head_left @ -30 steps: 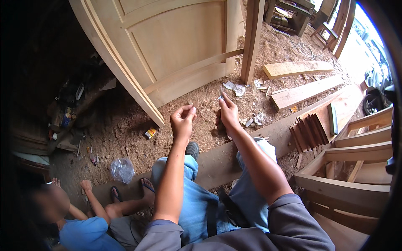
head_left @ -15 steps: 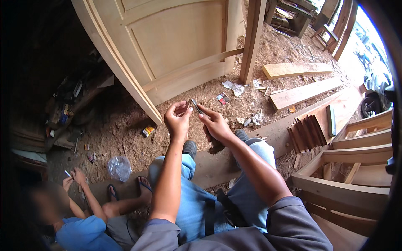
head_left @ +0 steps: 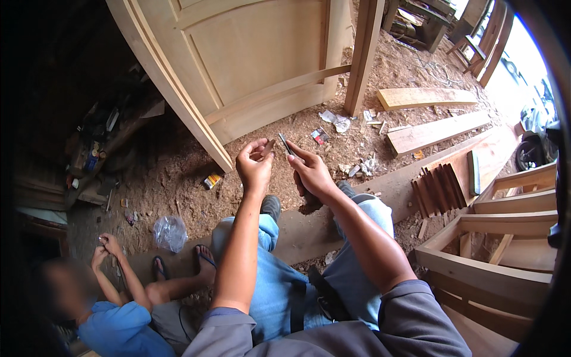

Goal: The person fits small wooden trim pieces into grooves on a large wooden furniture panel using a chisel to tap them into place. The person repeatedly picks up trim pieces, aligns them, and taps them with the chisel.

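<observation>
In front of my knees both hands are raised and slightly apart. My left hand [head_left: 254, 168] pinches a small flat brown piece [head_left: 269, 147] that looks like wood, between thumb and fingers. My right hand [head_left: 310, 174] is closed around a slim dark tool [head_left: 284, 143] with a grey, metal-looking tip pointing up and away; its exact kind is not clear. The tool's tip stands just to the right of the brown piece, with a narrow gap between them. Most of the tool's lower part is hidden by my fingers.
A panelled wooden door [head_left: 256, 59] stands ahead. Planks [head_left: 437, 131] and stacked dark slats [head_left: 440, 189] lie to the right, near a wooden frame [head_left: 488, 262]. A seated co-worker in a blue shirt [head_left: 122, 330] is at lower left, beside a clear plastic bag [head_left: 170, 233].
My hands have moved slightly apart, separating the tool's tip from the brown piece. The co-worker's hands have shifted, and the white stick there no longer shows plainly.
</observation>
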Demonstrator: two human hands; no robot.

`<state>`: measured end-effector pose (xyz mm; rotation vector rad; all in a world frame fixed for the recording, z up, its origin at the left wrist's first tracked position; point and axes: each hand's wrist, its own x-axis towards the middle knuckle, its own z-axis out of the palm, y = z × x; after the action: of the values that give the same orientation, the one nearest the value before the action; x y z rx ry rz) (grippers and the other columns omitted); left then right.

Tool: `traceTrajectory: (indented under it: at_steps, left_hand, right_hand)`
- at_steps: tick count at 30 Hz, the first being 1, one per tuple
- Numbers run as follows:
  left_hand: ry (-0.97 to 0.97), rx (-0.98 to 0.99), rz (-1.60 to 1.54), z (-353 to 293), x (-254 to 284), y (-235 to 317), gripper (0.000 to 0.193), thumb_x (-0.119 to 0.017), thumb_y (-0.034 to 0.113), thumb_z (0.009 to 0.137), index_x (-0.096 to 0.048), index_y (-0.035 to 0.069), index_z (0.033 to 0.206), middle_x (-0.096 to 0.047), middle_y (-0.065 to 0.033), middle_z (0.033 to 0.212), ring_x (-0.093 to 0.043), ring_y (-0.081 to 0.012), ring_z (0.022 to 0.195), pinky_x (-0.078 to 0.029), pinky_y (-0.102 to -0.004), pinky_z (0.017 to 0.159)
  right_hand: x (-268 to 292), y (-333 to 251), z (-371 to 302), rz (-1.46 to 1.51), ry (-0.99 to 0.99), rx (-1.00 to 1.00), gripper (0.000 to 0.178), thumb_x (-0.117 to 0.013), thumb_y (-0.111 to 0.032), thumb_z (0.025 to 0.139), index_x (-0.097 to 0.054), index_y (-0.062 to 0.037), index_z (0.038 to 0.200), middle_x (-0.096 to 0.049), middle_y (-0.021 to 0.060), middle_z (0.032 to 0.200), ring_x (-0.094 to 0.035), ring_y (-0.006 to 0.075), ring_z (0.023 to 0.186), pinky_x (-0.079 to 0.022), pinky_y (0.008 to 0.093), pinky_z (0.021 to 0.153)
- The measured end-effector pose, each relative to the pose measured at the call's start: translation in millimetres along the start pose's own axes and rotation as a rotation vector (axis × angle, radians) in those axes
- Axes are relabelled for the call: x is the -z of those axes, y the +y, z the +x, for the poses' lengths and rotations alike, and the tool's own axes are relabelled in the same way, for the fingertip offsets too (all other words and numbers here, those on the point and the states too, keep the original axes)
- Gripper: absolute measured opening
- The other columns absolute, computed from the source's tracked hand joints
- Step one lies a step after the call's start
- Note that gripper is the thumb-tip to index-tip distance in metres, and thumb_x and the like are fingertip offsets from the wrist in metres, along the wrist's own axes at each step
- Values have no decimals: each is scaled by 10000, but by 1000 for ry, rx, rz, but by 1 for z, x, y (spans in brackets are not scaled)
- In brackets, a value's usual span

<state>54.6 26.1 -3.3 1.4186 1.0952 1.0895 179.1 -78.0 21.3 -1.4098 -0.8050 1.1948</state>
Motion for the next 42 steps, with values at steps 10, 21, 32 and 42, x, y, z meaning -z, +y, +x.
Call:
traceTrajectory:
  at_steps: [10, 21, 32, 42]
  left_hand:
    - [-354, 44, -84, -7, -9, 0, 355, -768, -118, 748, -645, 25, 1049, -648, -27, 944, -665, -126, 931, -592, -280, 827]
    - [-467, -114, 1, -22, -18, 12, 339, -795, -34, 777, -661, 33, 1081, -637, -13, 921, -648, -107, 888, -570, -257, 775]
    - [-521, 105, -253, -10, -27, -7, 181, -683, 140, 934, -679, 15, 1066, -674, -31, 872, -632, -94, 730, -533, -241, 627]
    - [-50, 71, -14, 0, -25, -15, 116, -643, 128, 946, -700, 28, 928, -659, -62, 737, -551, -108, 593, -432, -279, 525]
  right_hand:
    - [3, -3, 0, 71, 304, 60, 659, -717, -150, 903, -415, -27, 1475, -578, 10, 653, -509, 70, 447, -434, 243, 393]
    - [20, -2, 6, 176, 405, 69, 564, -755, -36, 821, -506, 18, 1325, -625, 31, 736, -530, 75, 498, -443, 241, 434]
    - [26, -3, 9, 76, 389, 122, 621, -687, -111, 931, -410, -54, 1484, -603, 8, 808, -443, 33, 514, -349, 214, 425]
    - [8, -4, -9, -253, -2, 64, 518, -526, -202, 1034, -385, -138, 1529, -443, -55, 568, -423, 35, 420, -366, 227, 372]
